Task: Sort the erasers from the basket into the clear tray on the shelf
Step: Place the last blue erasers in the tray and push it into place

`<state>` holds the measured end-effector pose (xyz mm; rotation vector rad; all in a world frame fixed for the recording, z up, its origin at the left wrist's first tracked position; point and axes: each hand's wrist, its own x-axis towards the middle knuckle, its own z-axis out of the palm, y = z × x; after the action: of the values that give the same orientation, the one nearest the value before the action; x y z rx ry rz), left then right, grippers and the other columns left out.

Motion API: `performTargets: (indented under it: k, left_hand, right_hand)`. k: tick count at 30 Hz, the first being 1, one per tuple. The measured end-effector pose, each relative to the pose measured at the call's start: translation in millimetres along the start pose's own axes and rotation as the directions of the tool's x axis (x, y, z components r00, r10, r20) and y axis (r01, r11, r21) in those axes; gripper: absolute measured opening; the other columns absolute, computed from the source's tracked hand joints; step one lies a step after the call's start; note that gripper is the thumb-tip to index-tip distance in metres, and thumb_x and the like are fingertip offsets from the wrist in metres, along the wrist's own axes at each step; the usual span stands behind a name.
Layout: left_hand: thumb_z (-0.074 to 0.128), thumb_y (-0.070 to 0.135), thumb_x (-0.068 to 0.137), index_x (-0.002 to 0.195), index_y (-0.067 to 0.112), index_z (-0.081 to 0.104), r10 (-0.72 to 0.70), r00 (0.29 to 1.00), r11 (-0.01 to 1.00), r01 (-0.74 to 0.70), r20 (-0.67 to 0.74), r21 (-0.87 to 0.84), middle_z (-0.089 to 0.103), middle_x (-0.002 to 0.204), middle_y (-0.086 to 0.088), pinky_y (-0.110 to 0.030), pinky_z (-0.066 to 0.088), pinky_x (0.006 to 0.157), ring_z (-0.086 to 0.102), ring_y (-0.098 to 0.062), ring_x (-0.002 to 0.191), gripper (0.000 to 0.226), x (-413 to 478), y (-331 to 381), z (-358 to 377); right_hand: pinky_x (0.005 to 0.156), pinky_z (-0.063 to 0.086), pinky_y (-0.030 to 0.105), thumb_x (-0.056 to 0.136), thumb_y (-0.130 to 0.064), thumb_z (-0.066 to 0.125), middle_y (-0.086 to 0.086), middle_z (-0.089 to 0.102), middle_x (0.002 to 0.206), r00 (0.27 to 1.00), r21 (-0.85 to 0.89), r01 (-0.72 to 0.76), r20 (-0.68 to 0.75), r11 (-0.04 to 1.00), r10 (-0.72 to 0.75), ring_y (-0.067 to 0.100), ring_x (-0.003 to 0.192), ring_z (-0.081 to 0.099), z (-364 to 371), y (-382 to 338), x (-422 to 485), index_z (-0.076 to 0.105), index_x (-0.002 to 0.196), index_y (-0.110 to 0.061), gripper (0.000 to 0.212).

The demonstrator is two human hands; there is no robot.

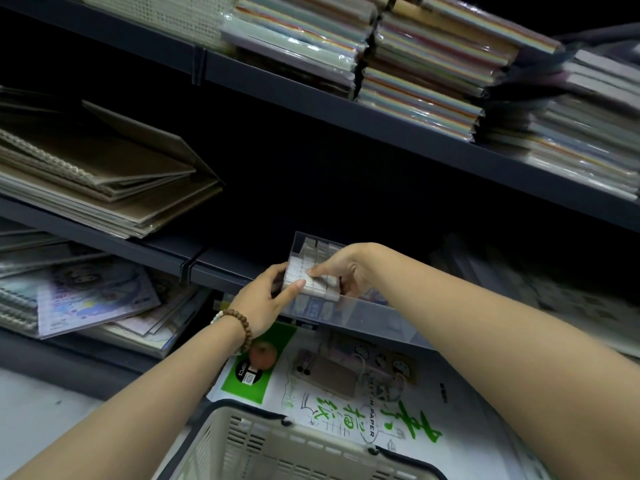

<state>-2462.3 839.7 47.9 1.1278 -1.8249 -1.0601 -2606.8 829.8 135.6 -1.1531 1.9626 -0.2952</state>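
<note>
Over the tray, left grip and right grip clasp erasers.

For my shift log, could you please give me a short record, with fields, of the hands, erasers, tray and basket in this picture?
left hand: grips the left end of the block of white erasers
right hand: grips the same block from the right
clear tray: on the shelf edge, beneath the held block; white pieces show at its far end
basket: below the hands, contents out of view
sketch paper pad: flat, between basket and tray
beaded bracelet: on the left wrist
</note>
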Motion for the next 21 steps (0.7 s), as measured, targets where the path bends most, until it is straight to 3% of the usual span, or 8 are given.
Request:
performTargets:
  k: [2,4,6,8,10,12,15,21]
  left_hand:
    - [0.048,0.065,0.067,0.140,0.020,0.038,-0.008,1.000,0.997,0.009,0.007,-0.078,0.052,0.134,0.003,-0.039,0.044,0.102,0.051,-0.012,0.121,0.085,1,-1,-2]
    - [0.051,0.061,0.070,0.140,0.018,0.037,-0.017,1.000,0.995,0.017,0.002,-0.102,0.049,0.137,0.003,-0.032,0.045,0.099,0.050,-0.009,0.119,0.084,4,-2,-7]
    - [0.048,0.058,0.079,0.141,0.018,0.037,-0.024,0.997,0.996,0.018,-0.069,-0.087,0.047,0.137,0.004,-0.025,0.041,0.092,0.047,-0.006,0.114,0.074,10,-2,-10]
    - [0.042,0.059,0.083,0.139,0.022,0.039,-0.017,0.990,0.997,0.007,-0.141,-0.078,0.048,0.132,0.007,-0.024,0.037,0.089,0.045,-0.005,0.109,0.067,20,4,-9]
    - [0.039,0.058,0.086,0.137,0.025,0.040,-0.007,0.990,0.996,-0.005,-0.137,-0.087,0.048,0.126,0.010,-0.025,0.035,0.091,0.044,-0.007,0.111,0.061,36,10,-3]
    - [0.040,0.054,0.090,0.139,0.025,0.038,-0.081,0.992,0.974,0.058,-0.096,-0.220,0.044,0.133,0.009,-0.029,0.034,0.102,0.043,-0.014,0.123,0.057,54,14,3]
    - [0.040,0.052,0.092,0.144,0.024,0.031,-0.194,0.980,0.925,0.168,-0.042,-0.340,0.040,0.145,-0.008,-0.044,0.029,0.112,0.038,-0.029,0.132,0.060,78,19,9]
    - [0.043,0.037,0.096,0.144,0.018,0.029,-0.173,0.968,0.966,0.131,-0.180,-0.223,0.034,0.147,-0.009,-0.035,0.028,0.106,0.034,-0.028,0.133,0.054,97,20,19]
  right_hand:
    - [0.091,0.049,0.039,0.096,-0.038,0.049,0.020,0.021,0.153,0.998,0.072,0.060,0.029,0.996,-0.063,0.035,0.135,0.036,-6,5,-6,0.020,0.148,-0.006,0.068]
    - [0.099,0.045,0.036,0.097,-0.039,0.045,0.020,0.033,0.148,0.983,0.189,0.182,-0.043,0.965,-0.177,0.031,0.129,0.045,-16,17,-15,0.026,0.145,-0.005,0.062]
    - [0.099,0.045,0.032,0.098,-0.036,0.045,0.011,0.048,0.138,0.904,0.211,0.384,-0.286,0.899,-0.319,0.024,0.120,0.053,-27,41,-24,0.038,0.140,-0.008,0.051]
    - [0.093,0.042,0.027,0.096,-0.035,0.048,-0.001,0.053,0.131,0.766,0.116,0.515,-0.507,0.850,-0.395,0.018,0.122,0.050,-32,75,-35,0.045,0.135,-0.015,0.044]
    - [0.102,0.033,0.027,0.091,-0.045,0.050,-0.004,0.042,0.141,0.707,0.029,0.506,-0.586,0.862,-0.395,0.016,0.134,0.037,-27,111,-39,0.039,0.140,-0.022,0.055]
    - [0.116,0.012,0.033,0.084,-0.061,0.042,-0.008,0.021,0.154,0.711,-0.068,0.429,-0.590,0.901,-0.383,0.013,0.144,0.013,-16,140,-38,0.027,0.146,-0.028,0.071]
    - [0.110,-0.017,0.026,0.078,-0.070,0.025,-0.017,-0.002,0.156,0.708,-0.184,0.398,-0.562,0.899,-0.428,0.000,0.140,-0.017,-1,159,-29,0.017,0.147,-0.036,0.078]
    - [0.107,-0.020,0.032,0.070,-0.077,0.022,-0.017,-0.002,0.155,0.695,-0.123,0.407,-0.601,0.905,-0.394,0.011,0.141,-0.023,4,152,-11,0.030,0.141,-0.040,0.081]
